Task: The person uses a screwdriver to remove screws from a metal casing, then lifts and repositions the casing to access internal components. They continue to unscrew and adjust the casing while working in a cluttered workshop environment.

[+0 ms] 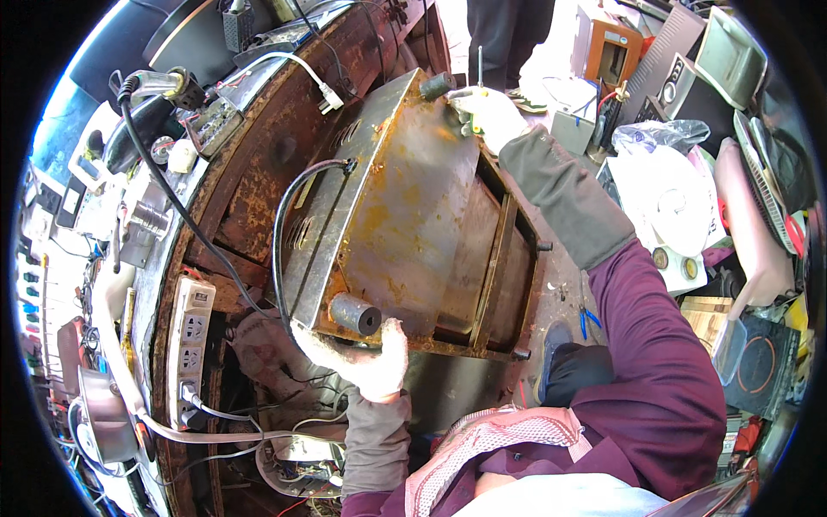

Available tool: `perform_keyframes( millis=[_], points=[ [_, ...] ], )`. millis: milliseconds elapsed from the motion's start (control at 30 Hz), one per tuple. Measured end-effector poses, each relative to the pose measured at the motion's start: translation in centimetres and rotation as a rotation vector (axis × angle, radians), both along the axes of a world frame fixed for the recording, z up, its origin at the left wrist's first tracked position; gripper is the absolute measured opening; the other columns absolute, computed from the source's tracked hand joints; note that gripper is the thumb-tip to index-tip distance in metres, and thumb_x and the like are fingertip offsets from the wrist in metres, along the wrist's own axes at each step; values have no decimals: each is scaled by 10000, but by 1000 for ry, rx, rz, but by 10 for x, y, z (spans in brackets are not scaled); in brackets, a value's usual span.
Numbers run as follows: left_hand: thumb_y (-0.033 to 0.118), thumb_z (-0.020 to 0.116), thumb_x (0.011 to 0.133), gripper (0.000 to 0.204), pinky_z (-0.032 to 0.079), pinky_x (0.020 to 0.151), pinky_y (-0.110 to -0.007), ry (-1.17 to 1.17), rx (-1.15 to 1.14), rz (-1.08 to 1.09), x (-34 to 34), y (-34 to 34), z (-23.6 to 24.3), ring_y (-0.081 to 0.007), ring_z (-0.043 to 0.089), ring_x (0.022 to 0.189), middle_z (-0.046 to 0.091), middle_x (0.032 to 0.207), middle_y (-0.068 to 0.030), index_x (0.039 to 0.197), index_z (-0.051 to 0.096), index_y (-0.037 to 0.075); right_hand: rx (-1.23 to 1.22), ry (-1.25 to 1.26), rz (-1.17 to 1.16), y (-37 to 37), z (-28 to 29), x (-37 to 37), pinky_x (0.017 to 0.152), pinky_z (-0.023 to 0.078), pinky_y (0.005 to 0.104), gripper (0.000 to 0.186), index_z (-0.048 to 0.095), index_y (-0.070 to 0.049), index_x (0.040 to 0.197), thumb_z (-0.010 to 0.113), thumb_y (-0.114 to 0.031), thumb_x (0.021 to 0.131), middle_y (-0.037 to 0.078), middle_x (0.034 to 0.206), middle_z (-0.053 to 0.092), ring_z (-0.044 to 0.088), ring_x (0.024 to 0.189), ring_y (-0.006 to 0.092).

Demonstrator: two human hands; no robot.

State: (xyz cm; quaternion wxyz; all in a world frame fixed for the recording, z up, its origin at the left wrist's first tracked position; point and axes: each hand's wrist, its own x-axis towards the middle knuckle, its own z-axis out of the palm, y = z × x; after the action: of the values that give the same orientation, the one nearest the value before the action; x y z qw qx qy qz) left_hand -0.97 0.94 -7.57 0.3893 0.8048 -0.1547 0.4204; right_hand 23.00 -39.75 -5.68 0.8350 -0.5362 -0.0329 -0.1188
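Note:
A boxy stainless-steel appliance (pixel 401 233), stained with rust, lies tilted with its underside toward me. Black cylindrical feet stand at its corners, one near foot (pixel 355 314) and one far foot (pixel 438 84). A black power cord (pixel 282 233) comes out of its vented side. My left hand (pixel 366 358), in a whitish glove, grips the lower edge beside the near foot. By the far foot, my gloved right hand (pixel 489 116) is closed at the upper corner. A thin metal shaft rises from it, apparently a screwdriver (pixel 480 65); glare washes out the fingers.
On my left runs a rusty workbench with a power strip (pixel 191 349), a white plug (pixel 330 99) and loose cables. Blue-handled pliers (pixel 589 320) lie on the floor. Another person's legs (pixel 508 39) stand beyond the appliance. Plastic bags (pixel 663 194) and appliances crowd the right.

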Motion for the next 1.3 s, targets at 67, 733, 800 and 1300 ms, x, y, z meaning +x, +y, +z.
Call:
perform_keyframes(
  millis=[67,733,800,1300],
  points=[
    [531,913,923,1282,224,1374,-598,2,-20,-18,1,-1,0,-416,293,1669,250,1814,-252,1799,145,-3,17,-11,-2,-5,-4,4,635,615,321,221,795,-16,1257,765,-134,1074,56,989,790,723,765,160],
    [519,927,899,1329,185,1391,-591,16,43,13,0,6,-9,-427,243,1699,204,1831,-267,1806,119,-22,-278,-60,-406,39,1,-1,587,502,241,129,751,-60,1203,751,-40,1076,-32,915,682,615,718,58],
    [515,929,897,1339,176,1393,-592,14,42,2,1,7,-12,-431,231,1704,191,1836,-270,1807,109,-24,-510,-134,-540,38,-7,3,591,504,239,150,753,-56,1220,751,-34,1072,-27,924,691,621,726,56],
    [495,919,911,1303,207,1386,-575,19,4,-47,1,7,-9,-410,264,1693,214,1831,-255,1809,128,-19,-234,24,-265,30,21,-6,547,498,275,133,716,-80,1108,828,-87,1038,-12,851,685,616,655,87]
  ],
)
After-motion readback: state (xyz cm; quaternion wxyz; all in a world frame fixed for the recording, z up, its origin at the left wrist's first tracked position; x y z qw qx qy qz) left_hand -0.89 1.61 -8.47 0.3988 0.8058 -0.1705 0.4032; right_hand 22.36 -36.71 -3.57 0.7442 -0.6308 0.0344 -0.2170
